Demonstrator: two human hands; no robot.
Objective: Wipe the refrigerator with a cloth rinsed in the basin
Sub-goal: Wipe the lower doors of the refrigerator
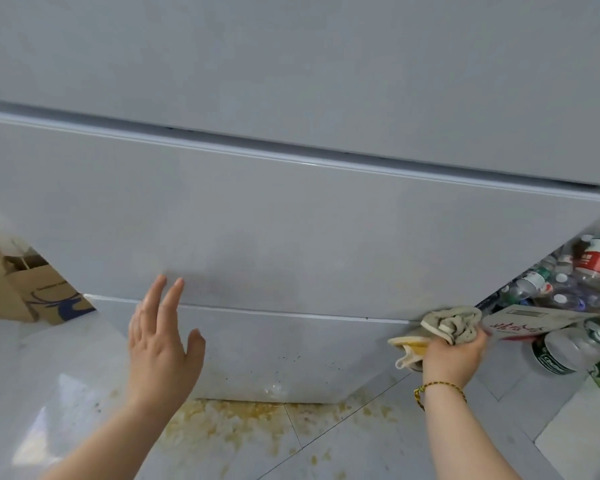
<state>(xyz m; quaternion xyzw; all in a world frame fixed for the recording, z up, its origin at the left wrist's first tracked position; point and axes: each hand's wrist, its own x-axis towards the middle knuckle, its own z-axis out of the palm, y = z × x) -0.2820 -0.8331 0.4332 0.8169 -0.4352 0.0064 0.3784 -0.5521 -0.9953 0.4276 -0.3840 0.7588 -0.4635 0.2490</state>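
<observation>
At lower right of the frame, the right hand [452, 355] grips a bunched grey-and-yellow cloth [444, 329] against the pale grey refrigerator [291, 209] door seam, likely wiping there; lower left, the left hand [163, 344] hovers, fingers spread, probably for balance

Pale glossy floor tiles [326, 445] carry yellowish stains [222, 424]. Cardboard boxes [45, 292] stand at left. Plastic bottles [568, 282] pile up at right.
</observation>
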